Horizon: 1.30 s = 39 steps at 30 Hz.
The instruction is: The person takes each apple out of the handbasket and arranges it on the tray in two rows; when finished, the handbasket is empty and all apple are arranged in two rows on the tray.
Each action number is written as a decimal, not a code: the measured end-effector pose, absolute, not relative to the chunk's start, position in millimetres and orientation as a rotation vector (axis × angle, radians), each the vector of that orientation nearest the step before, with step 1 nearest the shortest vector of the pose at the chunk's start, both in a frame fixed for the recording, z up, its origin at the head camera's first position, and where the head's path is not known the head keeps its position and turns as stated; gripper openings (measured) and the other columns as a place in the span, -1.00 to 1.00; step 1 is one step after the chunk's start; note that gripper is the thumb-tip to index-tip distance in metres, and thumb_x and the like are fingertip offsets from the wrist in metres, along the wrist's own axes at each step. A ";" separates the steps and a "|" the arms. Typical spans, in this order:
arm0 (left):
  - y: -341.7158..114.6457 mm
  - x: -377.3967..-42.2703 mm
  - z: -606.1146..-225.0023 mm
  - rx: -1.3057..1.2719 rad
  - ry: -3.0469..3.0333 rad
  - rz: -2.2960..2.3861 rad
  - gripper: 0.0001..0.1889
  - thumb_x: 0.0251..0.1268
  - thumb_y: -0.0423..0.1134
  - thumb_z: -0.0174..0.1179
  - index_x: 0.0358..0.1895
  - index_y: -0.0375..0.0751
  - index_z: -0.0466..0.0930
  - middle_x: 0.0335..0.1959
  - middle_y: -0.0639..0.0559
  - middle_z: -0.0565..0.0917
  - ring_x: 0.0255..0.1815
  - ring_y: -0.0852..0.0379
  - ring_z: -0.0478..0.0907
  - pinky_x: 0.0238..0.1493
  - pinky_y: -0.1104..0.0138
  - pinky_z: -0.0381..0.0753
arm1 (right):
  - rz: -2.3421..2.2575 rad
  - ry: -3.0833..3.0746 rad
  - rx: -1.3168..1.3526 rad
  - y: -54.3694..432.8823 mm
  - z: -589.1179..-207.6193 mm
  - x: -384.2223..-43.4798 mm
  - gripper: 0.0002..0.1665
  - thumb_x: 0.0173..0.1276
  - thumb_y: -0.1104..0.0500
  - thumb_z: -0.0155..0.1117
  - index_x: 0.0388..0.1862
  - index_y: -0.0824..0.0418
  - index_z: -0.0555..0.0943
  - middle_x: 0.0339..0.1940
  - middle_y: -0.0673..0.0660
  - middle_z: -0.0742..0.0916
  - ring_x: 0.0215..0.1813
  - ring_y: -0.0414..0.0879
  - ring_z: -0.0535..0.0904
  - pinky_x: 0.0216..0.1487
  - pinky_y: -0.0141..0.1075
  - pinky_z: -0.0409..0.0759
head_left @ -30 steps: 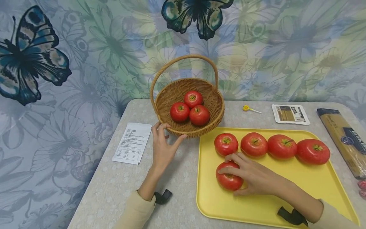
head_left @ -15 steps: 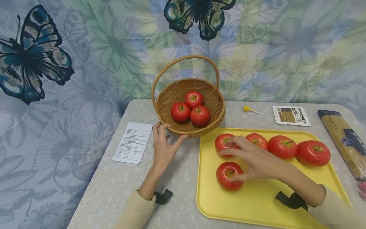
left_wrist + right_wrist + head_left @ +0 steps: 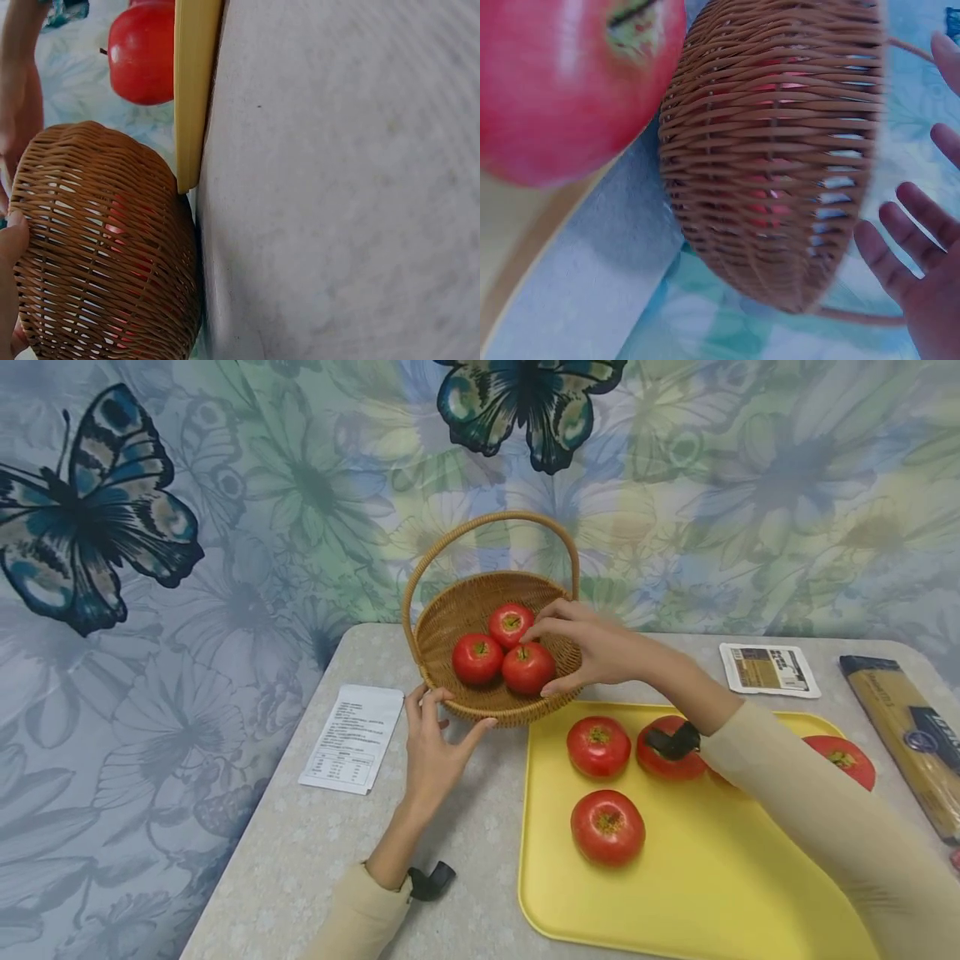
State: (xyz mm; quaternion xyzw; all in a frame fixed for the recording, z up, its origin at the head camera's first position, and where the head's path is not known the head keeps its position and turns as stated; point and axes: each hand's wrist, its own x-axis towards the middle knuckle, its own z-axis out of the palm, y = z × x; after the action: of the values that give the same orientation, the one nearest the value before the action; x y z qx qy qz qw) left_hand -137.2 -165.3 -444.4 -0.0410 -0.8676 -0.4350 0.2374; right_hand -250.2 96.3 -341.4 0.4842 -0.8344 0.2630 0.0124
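In the head view, three red apples (image 3: pixel 528 669) sit in a brown wicker basket (image 3: pixel 501 717). My left hand (image 3: pixel 435 760) grips the basket's front left rim, fingers over the edge and thumb along the outside. Reaching in over the right rim, my right hand (image 3: pixel 600 647) has its fingers spread at the front apple. The right wrist view shows those right-hand fingers (image 3: pixel 900 274) extended beside the basket's wickerwork (image 3: pixel 772 150). From the left wrist view, the basket wall (image 3: pixel 105 247) hides most of the apples inside.
A yellow tray (image 3: pixel 675 902) with several apples (image 3: pixel 607 827) lies to the right, partly under my right sleeve. A white printed packet (image 3: pixel 352 739) is left of the basket. Farther right are a small pouch (image 3: pixel 770 670) and a long spaghetti pack (image 3: pixel 907 735).
My right hand has left the near apple on the tray and moved up and left over the basket, carrying nothing. The left hand stays on the rim.
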 end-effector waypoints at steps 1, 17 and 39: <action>-165.6 -137.2 -444.6 -0.114 -2.378 -1.191 -0.30 -0.02 0.16 0.47 0.04 -0.16 0.35 0.31 -0.25 0.26 0.30 -0.08 0.39 -0.06 0.08 0.66 | 0.814 -2.652 1.516 90.7 -343.4 -255.6 -0.20 0.02 -0.18 0.57 0.24 -0.03 0.52 0.22 0.14 0.47 0.25 0.07 0.37 0.21 0.04 0.44; -165.3 -139.7 -447.3 -0.145 -2.375 -1.178 -0.34 0.00 0.19 0.44 0.03 -0.09 0.35 0.32 -0.25 0.26 0.26 -0.06 0.41 -0.08 0.05 0.65 | 0.579 -3.069 1.453 48.8 -368.8 -296.1 -0.15 0.04 -0.08 0.59 0.31 0.06 0.47 0.38 0.32 0.37 0.41 0.29 0.27 0.35 0.18 0.33; -169.0 -138.7 -449.2 -0.141 -2.371 -1.162 -0.35 -0.01 0.20 0.45 0.01 -0.08 0.37 0.30 -0.24 0.26 0.21 -0.06 0.45 -0.08 0.02 0.65 | 0.475 -3.124 1.436 41.8 -374.5 -298.6 -0.23 0.02 0.11 0.59 0.22 0.12 0.46 0.18 0.30 0.44 0.19 0.17 0.46 0.27 0.03 0.46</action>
State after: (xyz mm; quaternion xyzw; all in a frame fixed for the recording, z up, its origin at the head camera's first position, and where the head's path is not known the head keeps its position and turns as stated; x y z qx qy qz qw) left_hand -138.7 -169.0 -449.2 -0.0518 -0.8690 -0.4259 0.2463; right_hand -298.6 41.8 -374.5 0.4081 -0.8879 0.1351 -0.1641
